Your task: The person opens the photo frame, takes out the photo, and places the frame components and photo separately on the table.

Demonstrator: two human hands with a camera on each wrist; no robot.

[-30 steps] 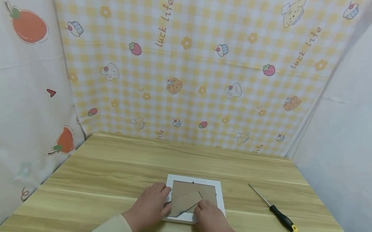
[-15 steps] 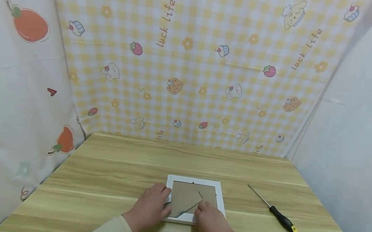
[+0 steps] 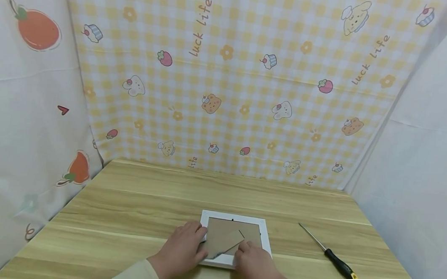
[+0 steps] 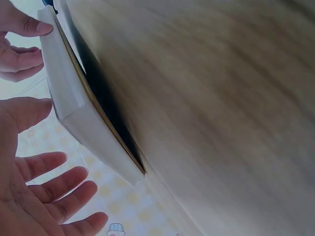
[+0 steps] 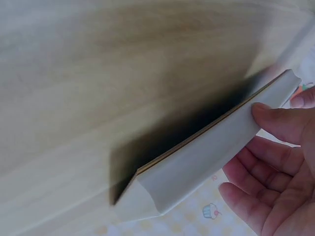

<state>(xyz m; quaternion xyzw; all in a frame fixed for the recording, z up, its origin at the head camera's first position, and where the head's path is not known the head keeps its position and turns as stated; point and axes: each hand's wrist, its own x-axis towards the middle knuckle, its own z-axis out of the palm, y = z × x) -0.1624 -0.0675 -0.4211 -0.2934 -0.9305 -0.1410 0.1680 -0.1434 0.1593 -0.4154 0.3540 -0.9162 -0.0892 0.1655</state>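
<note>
A white picture frame (image 3: 249, 219) lies back side up at the front of the table, its brown backing board (image 3: 247, 227) facing me. Across the board runs a brown stand flap (image 3: 223, 240) with a dark slanting edge. My left hand (image 3: 183, 248) is at the frame's left side; in the left wrist view its fingers are spread and relaxed, thumb against the white rim. My right hand (image 3: 255, 263) grips the near right edge, thumb (image 5: 275, 118) on the outer side and fingers curled over the back. Both wrist views show the near edge tilted up, with a dark gap beneath.
Right of the frame lies a screwdriver (image 3: 338, 261) with a black and yellow handle, its shaft pointing away to the far left. Behind the wooden table (image 3: 160, 195) hangs a yellow checked cloth (image 3: 226, 80), with pale cloths on both sides.
In the head view the frame's near edge has risen slightly. Both hands keep nearly the same places, and the screwdriver stays where it was.
</note>
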